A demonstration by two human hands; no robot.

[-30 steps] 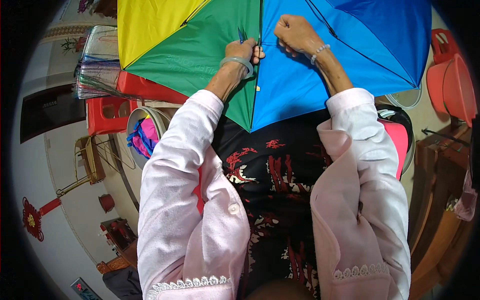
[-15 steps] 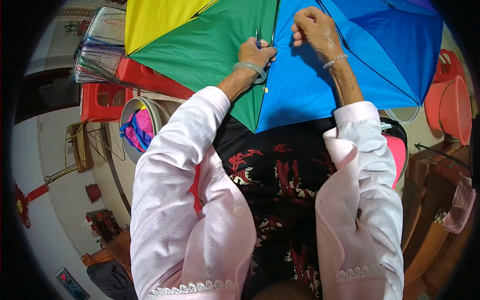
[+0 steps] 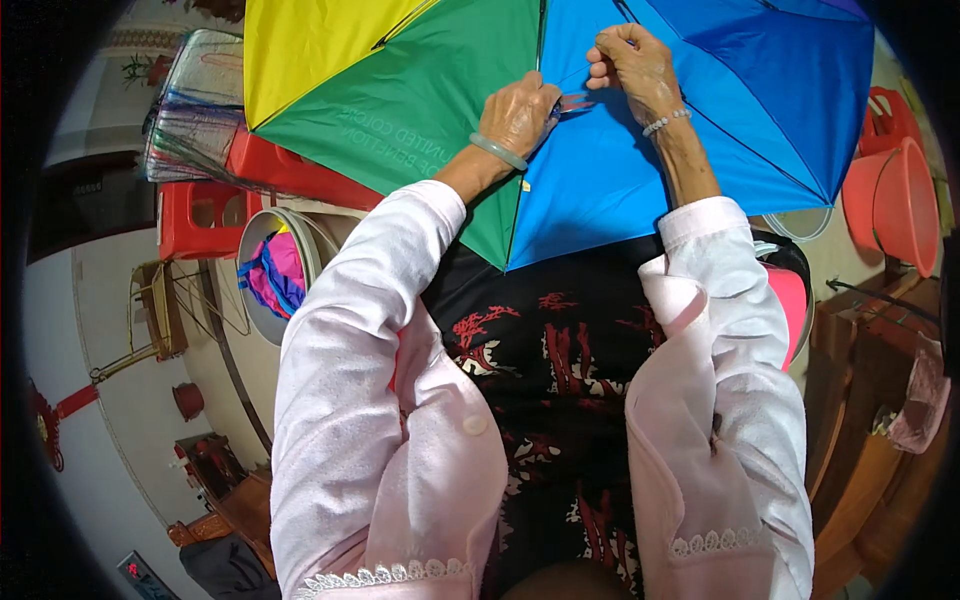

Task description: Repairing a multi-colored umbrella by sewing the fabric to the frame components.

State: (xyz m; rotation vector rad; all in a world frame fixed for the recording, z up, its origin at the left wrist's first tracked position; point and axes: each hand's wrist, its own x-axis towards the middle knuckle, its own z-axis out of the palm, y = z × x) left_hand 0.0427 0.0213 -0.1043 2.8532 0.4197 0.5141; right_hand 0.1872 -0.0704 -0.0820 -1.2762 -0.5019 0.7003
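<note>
An open umbrella (image 3: 590, 170) with yellow, green and blue panels spreads over my lap, its inner side and dark ribs facing me. My left hand (image 3: 520, 112), a pale bangle at its wrist, is closed around small thread snips (image 3: 574, 103). Their slim blades point right over the blue panel, and the handle is mostly hidden in my palm. Just to the right, my right hand (image 3: 638, 75), with a beaded bracelet, is raised in a pinch above the blue cloth. A fine thread (image 3: 572, 80) appears to run from the rib by my left hand to those pinched fingers.
At left, a pale bucket (image 3: 262, 315) holds bright pink and blue cloth, near a red plastic stool (image 3: 200, 232) and clear plastic-wrapped goods (image 3: 197, 105). A pink-red bucket (image 3: 893, 205) stands at right, above brown wooden furniture (image 3: 850, 440).
My left hand has turned and shifted slightly right, and the snips' blades now point right instead of up. My right hand stays pinched, nearly in place. The view has shifted slightly.
</note>
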